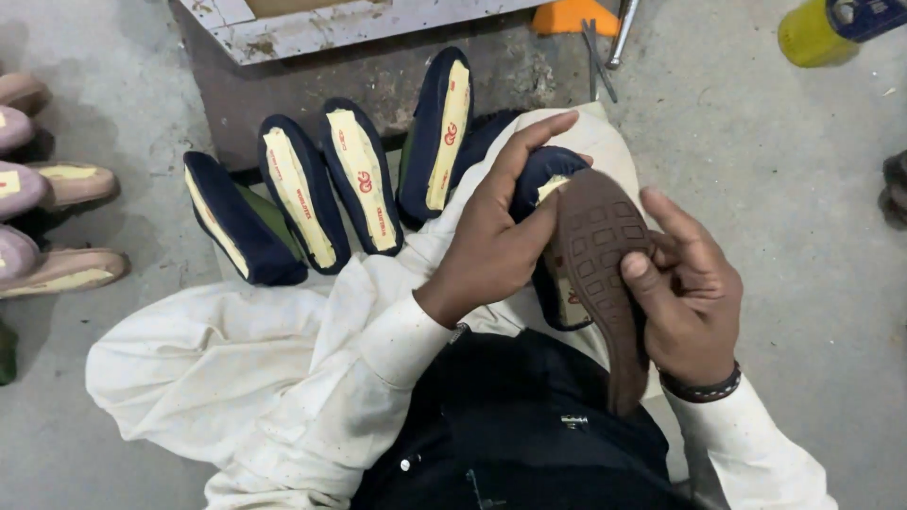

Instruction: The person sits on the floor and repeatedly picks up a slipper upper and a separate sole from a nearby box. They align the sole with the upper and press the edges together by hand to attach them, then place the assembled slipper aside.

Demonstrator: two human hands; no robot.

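The person sat on the floor (775,189) with a navy shoe (553,189) over the lap. The left hand (501,236) clasped its toe from above, steadying it, while the right hand (690,293) pressed a brown sole (600,255) against its underside, thumb on the tread, seemingly to line it up. Four more navy uppers (350,179) leaned in a row against a low slab (378,76), within reach.

Left hand (491,241) grips navy shoe upper (546,175), thumb on brown rubber sole (600,264); right hand (690,288) presses sole from the other side, held over the lap. Four navy uppers (326,184) with yellow insoles lean in a row at a wooden board's (312,28) edge. Pink shoes (47,189) on floor left; yellow bottle (812,36) top-right corner.
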